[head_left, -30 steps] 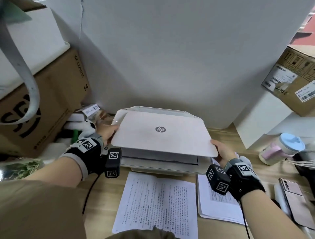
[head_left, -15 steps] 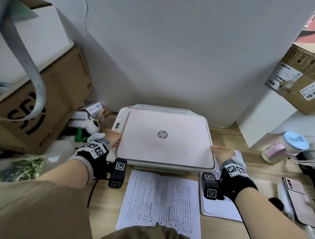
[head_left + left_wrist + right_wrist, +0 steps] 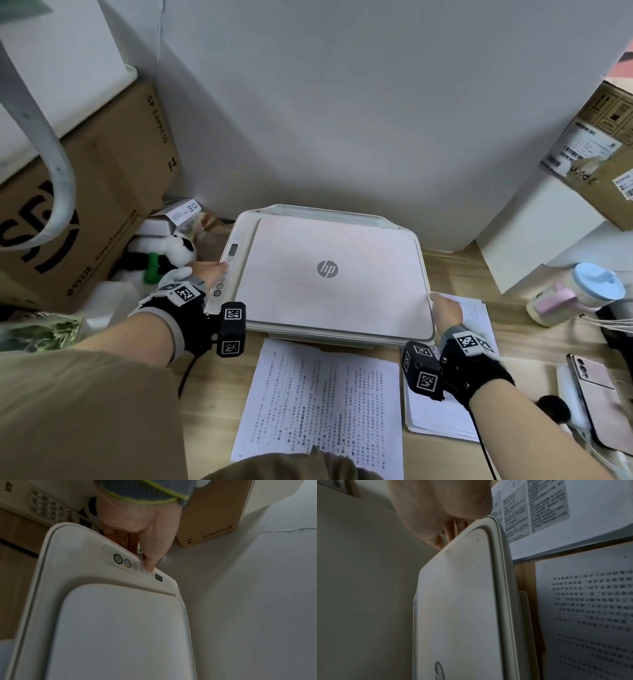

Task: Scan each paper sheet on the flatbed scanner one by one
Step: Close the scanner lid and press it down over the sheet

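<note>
1. On the left hand (image 3: pixel 137 520), one fingertip (image 3: pixel 150 568) is stretched out and presses the scanner's control panel (image 3: pixel 137 565), on a small button just short of the little display; the other fingers drop behind the panel's edge, and I cannot tell how they lie. This is likely the press that starts a scan.
2. The right hand (image 3: pixel 445 310) sits at the lid's (image 3: pixel 335 274) near right corner, its fingers curled under the rim, probably to hold the lid flat or be ready to lift it.
3. The lid lies fully down on the scanner (image 3: pixel 236 236), so whichever sheet is being scanned is hidden beneath it.
4. One printed sheet (image 3: pixel 318 404) lies flat on the wooden desk (image 3: pixel 534 346) directly in front of the scanner, within easy reach.
5. A paper stack (image 3: pixel 442 418) lies to its right, beside the scanner's right edge and partly under the right wrist; which of the two is scanned I cannot tell.
</note>
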